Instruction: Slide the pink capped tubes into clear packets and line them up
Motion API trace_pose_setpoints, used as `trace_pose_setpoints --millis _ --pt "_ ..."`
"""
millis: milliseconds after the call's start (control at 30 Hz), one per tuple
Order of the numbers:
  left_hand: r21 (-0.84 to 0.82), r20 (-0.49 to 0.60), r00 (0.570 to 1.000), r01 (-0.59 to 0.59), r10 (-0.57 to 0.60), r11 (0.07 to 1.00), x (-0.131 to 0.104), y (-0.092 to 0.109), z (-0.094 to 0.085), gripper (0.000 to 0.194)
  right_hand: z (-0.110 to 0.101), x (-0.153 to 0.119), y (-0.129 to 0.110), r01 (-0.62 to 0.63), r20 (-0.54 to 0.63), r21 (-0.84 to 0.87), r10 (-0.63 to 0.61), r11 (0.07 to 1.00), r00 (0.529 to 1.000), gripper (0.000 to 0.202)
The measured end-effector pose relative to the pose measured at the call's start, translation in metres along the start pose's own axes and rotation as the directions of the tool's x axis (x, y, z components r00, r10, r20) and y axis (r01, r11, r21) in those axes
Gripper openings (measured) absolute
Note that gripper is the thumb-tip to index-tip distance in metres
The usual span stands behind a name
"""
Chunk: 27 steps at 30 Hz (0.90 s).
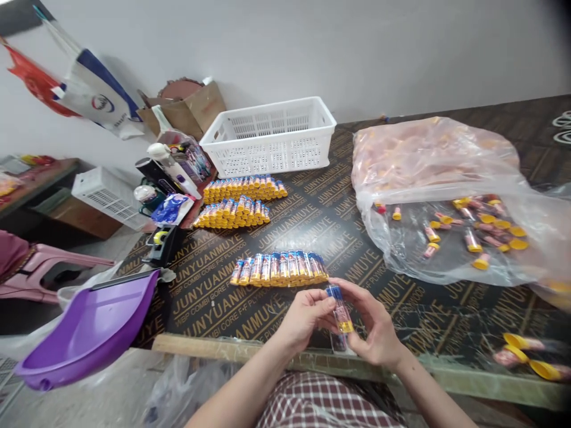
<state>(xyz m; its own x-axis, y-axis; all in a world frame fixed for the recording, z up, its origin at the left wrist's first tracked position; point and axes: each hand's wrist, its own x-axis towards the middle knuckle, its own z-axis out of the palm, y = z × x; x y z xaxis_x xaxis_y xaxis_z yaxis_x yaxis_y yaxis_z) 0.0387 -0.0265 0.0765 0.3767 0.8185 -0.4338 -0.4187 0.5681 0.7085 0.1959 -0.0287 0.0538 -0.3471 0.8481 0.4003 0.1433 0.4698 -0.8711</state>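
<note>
Desk (307, 232): white basket (276, 157) by the far edge, two batches of tubes (238, 214) just in front. Clear bag (428, 154), loose tubes showing inside, spreads over the right half; three or so yellow-ended pieces (508, 355) near the near right corner. Purple dustpan (93, 333) at the near left corner. One row of tubes (281, 267) sits right in front of my hands.

Held tube (342, 316): tilted above the near edge, between both hands. Left grip (306, 318) pinches its blue end; right grip (377, 327) curls around, thumb beside the yellow end, cannot tell whether closed on it.

Tube slim, round, printed, glossy. Bag thin, creased plastic; basket walls slotted; desk dark, gold-lettered.
</note>
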Motion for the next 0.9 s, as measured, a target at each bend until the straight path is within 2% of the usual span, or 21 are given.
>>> trace_pose_setpoints --millis 100,167,200,233,300,367,400,467,533,633,767,833,900 --pt "0.055 -0.038 0.999 -0.028 0.03 0.998 -0.001 0.01 -0.007 0.038 0.0 0.007 0.0 -0.007 0.084 -0.032 0.01 0.999 0.996 0.081" --pt "0.145 -0.132 0.983 -0.107 0.127 0.984 -0.002 0.03 -0.02 0.035 -0.001 0.013 0.001 -0.011 0.119 -0.067 0.019 0.998 0.993 0.089" --pt "0.208 -0.201 0.958 -0.163 0.205 0.965 -0.003 0.043 -0.03 0.034 -0.003 0.016 0.003 -0.02 0.112 -0.078 0.029 0.997 0.993 0.092" --pt "0.282 -0.279 0.912 -0.223 0.302 0.933 -0.005 0.058 -0.043 0.036 -0.005 0.019 0.005 -0.036 0.087 -0.078 0.043 0.996 0.995 0.093" --pt "0.466 -0.394 0.773 -0.299 0.498 0.833 -0.01 0.087 -0.074 0.037 -0.009 0.021 0.011 -0.092 0.007 -0.069 0.093 0.993 0.996 0.088" --pt "0.667 -0.43 0.654 -0.234 0.622 0.707 -0.015 0.108 -0.105 0.033 -0.014 0.02 0.019 -0.156 -0.064 -0.074 0.152 0.985 0.986 0.079" --pt "0.74 -0.432 0.623 -0.169 0.652 0.651 -0.017 0.113 -0.118 0.03 -0.016 0.019 0.023 -0.187 -0.088 -0.083 0.18 0.979 0.98 0.076" --pt "0.823 -0.426 0.624 -0.033 0.655 0.567 -0.018 0.115 -0.138 0.024 -0.018 0.016 0.03 -0.239 -0.11 -0.103 0.228 0.966 0.968 0.072" --pt "0.857 -0.415 0.647 0.043 0.64 0.513 -0.016 0.107 -0.147 0.021 -0.018 0.013 0.035 -0.269 -0.102 -0.117 0.257 0.956 0.961 0.068" --pt "0.889 -0.391 0.666 0.093 0.635 0.449 -0.011 0.097 -0.149 0.023 -0.017 0.011 0.036 -0.292 -0.085 -0.14 0.282 0.946 0.956 0.064" --pt "0.926 -0.362 0.699 0.19 0.617 0.327 -0.016 0.1 -0.148 0.038 -0.022 0.008 0.033 -0.317 -0.098 -0.168 0.304 0.934 0.948 0.059" --pt "0.934 -0.356 0.671 0.233 0.65 0.271 -0.022 0.103 -0.144 0.043 -0.028 0.006 0.031 -0.304 -0.11 -0.168 0.288 0.938 0.951 0.056" --pt "0.944 -0.328 0.587 0.241 0.74 0.227 -0.026 0.098 -0.132 0.041 -0.035 0.002 0.03 -0.292 -0.124 -0.168 0.274 0.941 0.954 0.051"
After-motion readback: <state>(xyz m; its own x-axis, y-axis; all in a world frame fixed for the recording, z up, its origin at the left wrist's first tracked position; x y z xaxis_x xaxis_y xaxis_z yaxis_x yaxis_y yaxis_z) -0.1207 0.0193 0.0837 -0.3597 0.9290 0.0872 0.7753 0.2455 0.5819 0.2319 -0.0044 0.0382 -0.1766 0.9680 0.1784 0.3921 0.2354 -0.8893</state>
